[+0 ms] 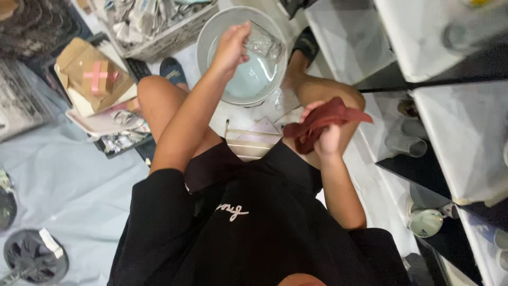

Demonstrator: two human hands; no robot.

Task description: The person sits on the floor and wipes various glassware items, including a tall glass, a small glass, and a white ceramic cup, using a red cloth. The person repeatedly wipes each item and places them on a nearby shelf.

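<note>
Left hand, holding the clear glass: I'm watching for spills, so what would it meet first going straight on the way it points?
Probably the water in the round grey basin, just beyond the left hand and glass; depth unclear.

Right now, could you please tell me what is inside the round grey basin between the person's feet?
The basin holds pale, clear water. The left hand holds a clear glass piece over it. The hand and glass cover part of the bottom, so anything lying there cannot be seen.
</note>
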